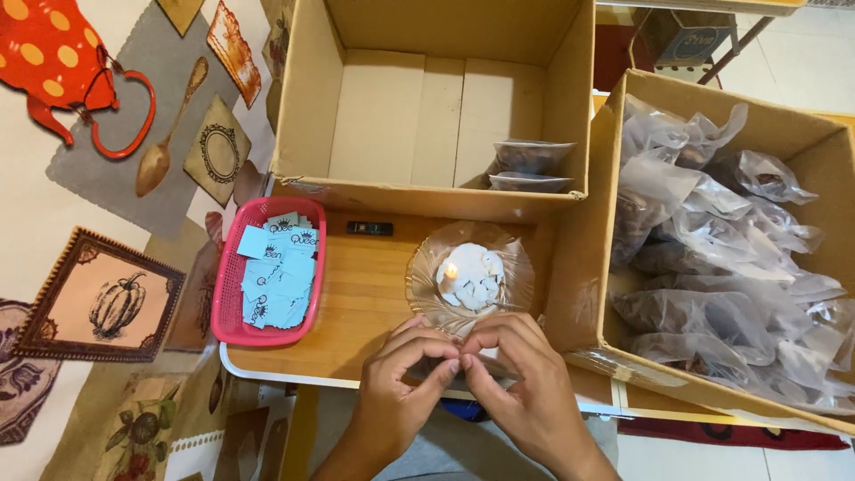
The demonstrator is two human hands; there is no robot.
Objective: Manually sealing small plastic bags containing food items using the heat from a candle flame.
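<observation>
— Hands first: left hand (pixel 403 379) and right hand (pixel 525 383) are meeting fingertip to fingertip at the near edge of the wooden board (pixel 365 294), pinching a clear plastic bag (pixel 445 372) between them.

— Bag contents?

— Cannot tell, fingers are covering it.

— Surroundings?

— Glass dish (pixel 470 278) holding a lit candle (pixel 451 275) is sitting just beyond the hands. Pink basket (pixel 233 312) of blue paper slips is lying left. Cardboard box (pixel 614 223) of filled bags is standing right.

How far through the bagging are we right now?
Done: two filled bags lie in the near-empty carton. In hand: left hand and right hand pinch a clear bag beside the lit candle. Left: a carton heaped with bags.
</observation>
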